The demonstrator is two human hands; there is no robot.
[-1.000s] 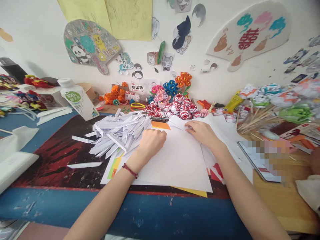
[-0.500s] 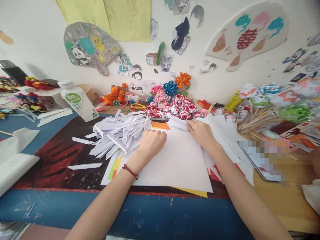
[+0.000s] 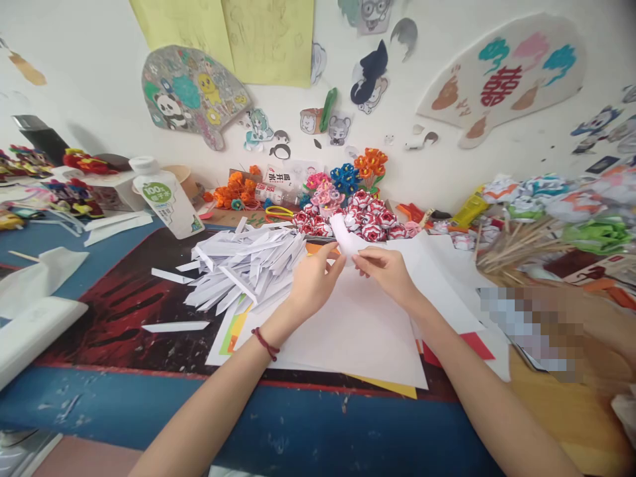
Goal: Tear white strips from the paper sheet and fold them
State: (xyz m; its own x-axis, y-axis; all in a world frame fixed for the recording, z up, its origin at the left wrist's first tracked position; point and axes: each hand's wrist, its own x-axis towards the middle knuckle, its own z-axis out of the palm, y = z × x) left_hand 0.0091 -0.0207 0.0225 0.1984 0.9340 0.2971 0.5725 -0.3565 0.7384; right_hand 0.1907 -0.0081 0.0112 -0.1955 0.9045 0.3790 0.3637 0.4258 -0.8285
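Note:
Between my two hands a white paper strip point(image 3: 342, 233) stands tilted, raised above a stack of white paper sheets point(image 3: 348, 338). My left hand point(image 3: 315, 275) pinches its lower left side with thumb and forefinger. At its lower right, my right hand point(image 3: 385, 270) grips the strip with thumb and fingers. Just left of my left hand lies a heap of folded white paper strips point(image 3: 243, 265). Orange, yellow and green sheet edges peek out from under the white sheets.
Behind my hands are red-and-white paper flowers point(image 3: 368, 218). A white bottle point(image 3: 166, 199) stands at the back left. On the right are wooden sticks point(image 3: 517, 242) and a blurred-out tablet or phone point(image 3: 531, 331), with another person's arm point(image 3: 611, 324) beside it.
Both hands have come closer together, and the paper strip, which lay low near my right hand, is now lifted upright between them. The view has shifted slightly.

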